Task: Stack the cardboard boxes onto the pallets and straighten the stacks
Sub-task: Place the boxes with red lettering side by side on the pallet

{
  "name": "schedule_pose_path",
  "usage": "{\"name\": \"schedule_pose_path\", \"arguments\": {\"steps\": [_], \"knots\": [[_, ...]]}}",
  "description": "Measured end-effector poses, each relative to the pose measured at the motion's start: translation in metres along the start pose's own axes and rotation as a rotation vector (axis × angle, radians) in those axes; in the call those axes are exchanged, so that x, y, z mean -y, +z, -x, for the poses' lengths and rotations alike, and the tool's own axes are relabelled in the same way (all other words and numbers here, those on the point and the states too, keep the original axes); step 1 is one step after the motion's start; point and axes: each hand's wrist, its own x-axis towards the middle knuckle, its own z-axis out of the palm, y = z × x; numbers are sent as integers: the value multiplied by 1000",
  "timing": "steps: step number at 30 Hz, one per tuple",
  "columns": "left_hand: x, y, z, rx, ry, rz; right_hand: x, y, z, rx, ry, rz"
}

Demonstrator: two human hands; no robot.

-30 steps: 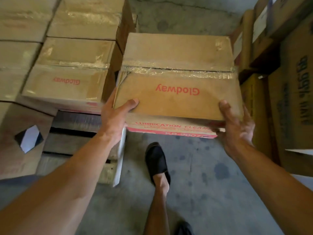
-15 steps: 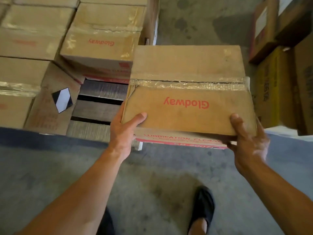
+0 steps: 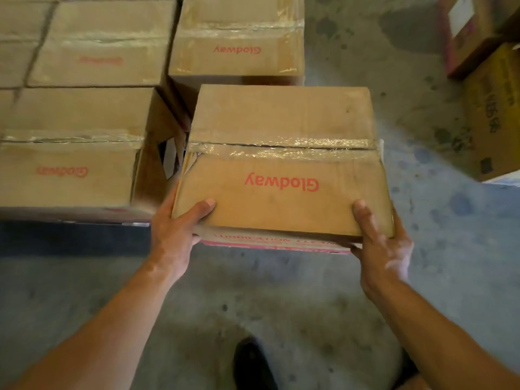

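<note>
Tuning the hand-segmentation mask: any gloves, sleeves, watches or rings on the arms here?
No gloves: the left hand and right hand are bare. The left forearm and right forearm are bare to the frame's edge, no sleeve in view. No watch, band, ring or marking shows.

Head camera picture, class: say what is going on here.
A person holds a brown, tape-sealed cardboard box with red Glodway print in both hands: the left hand grips its near left corner, the right hand its near right corner, thumbs on top. It is just right of a matching stacked box and in front of a second stacked box. What is under it is hidden.
</note>
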Motion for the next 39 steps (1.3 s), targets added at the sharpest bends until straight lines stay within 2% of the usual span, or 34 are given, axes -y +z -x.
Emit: {"name": "schedule_pose_path", "arguments": {"steps": [5,11,15,17,19,22,26,35,39], "knots": [[3,-61,-43,-60,62,5,-25,77,8,42,11,-11],[36,-78,-84,-174,168,-61,-53,115,-14,47,-1,46],[55,-62,-97,-392,264,-133,-70,119,-16,24,-1,97],[53,-47,-103,-593,326,-212,-72,126,-15,-6,-7,112],[43,-34,-109,-762,297,-170,-72,135,-14,-47,-13,93],[35,-28,-120,-871,142,-10,-72,142,-15,-67,-12,104],[33,-32,-121,-865,27,52,-71,144,-15,-49,15,138],[38,-31,-119,-851,71,-22,-58,142,-35,45,38,225],[36,-33,-117,-813,34,-87,-54,141,-34,51,26,310]]}}
